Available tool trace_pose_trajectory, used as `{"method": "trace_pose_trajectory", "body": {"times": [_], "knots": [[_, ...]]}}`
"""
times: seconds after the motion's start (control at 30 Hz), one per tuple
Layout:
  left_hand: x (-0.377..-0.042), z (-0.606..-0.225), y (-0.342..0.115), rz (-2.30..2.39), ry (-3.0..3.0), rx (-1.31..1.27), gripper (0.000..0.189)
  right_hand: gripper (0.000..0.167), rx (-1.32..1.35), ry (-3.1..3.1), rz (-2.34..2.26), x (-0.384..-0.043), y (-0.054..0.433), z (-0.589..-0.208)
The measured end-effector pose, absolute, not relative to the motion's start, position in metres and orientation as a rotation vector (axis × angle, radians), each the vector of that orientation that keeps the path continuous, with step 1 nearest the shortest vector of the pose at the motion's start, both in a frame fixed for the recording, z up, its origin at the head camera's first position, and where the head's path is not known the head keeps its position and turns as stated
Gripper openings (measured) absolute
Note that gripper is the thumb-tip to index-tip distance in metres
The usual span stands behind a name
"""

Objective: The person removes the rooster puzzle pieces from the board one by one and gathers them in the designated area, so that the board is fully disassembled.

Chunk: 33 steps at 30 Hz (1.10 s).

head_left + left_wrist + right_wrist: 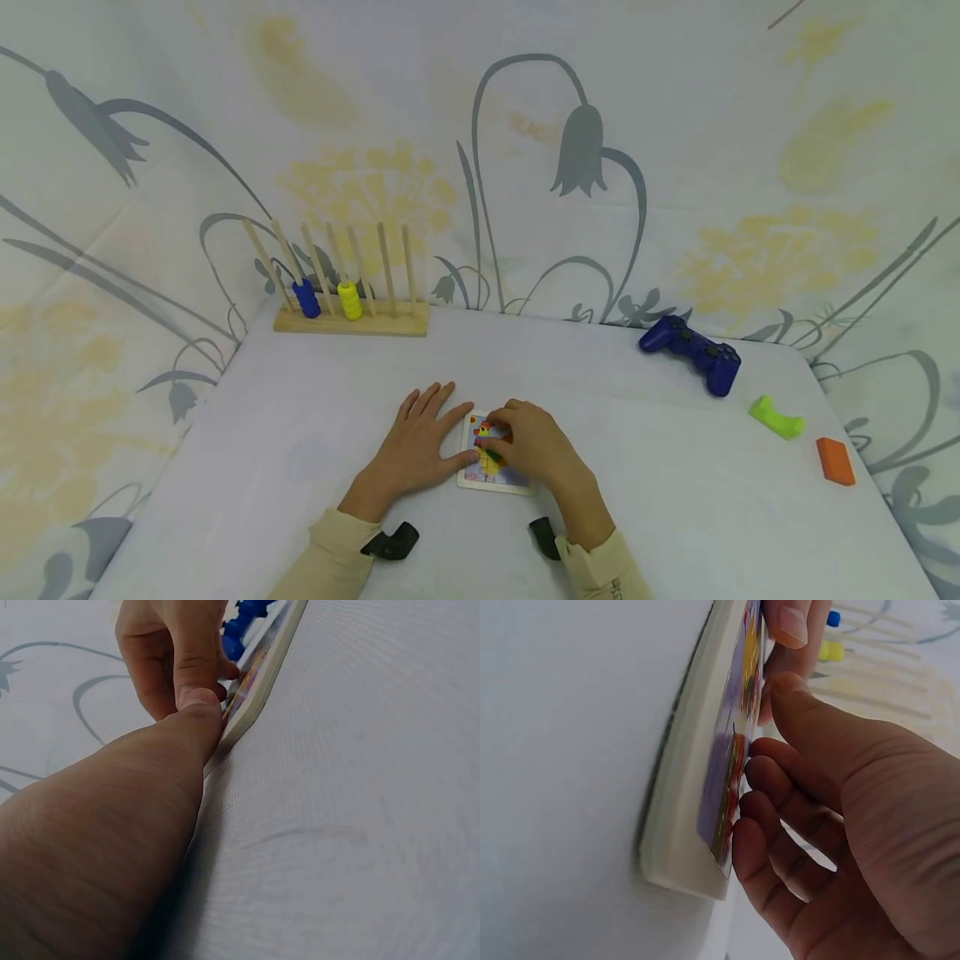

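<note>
A small jigsaw puzzle [497, 484] in a pale wooden frame, with a colourful bird picture, lies flat on the white table. My left hand [415, 450] rests at its left side, fingers spread on the cloth, the thumb [199, 724] reaching over the near-left frame edge. Above the picture's right part, my right hand [542, 446] has its fingers bent and its thumb and index finger lowered to the pieces. In the right wrist view its fingertips [750, 836] are right at the picture's surface. I cannot tell whether a piece is between thumb and index finger.
A wooden peg stand [352, 327] with blue beads [306, 298] and yellow beads [349, 301] stands at the back left. At the right are a dark blue game controller [693, 352], a lime green curved block [776, 418] and an orange block [836, 462].
</note>
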<state>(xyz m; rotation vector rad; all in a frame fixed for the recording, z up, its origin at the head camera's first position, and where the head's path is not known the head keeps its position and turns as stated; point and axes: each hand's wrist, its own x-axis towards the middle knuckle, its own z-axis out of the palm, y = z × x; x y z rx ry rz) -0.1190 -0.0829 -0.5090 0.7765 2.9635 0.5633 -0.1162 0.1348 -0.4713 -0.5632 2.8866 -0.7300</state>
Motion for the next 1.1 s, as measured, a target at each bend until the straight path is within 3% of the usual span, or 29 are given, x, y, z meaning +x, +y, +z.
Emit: {"method": "trace_pose_trajectory", "body": {"times": [0.87, 1.1], "knots": [[-0.119, -0.506, -0.082, 0.592, 2.949, 0.757, 0.077, 0.03, -0.445, 2.675, -0.852, -0.141, 0.129, -0.459], [-0.119, -0.507, -0.082, 0.607, 2.954, 0.759, 0.077, 0.022, -0.483, 2.655, -0.923, -0.139, 0.13, -0.462]]}}
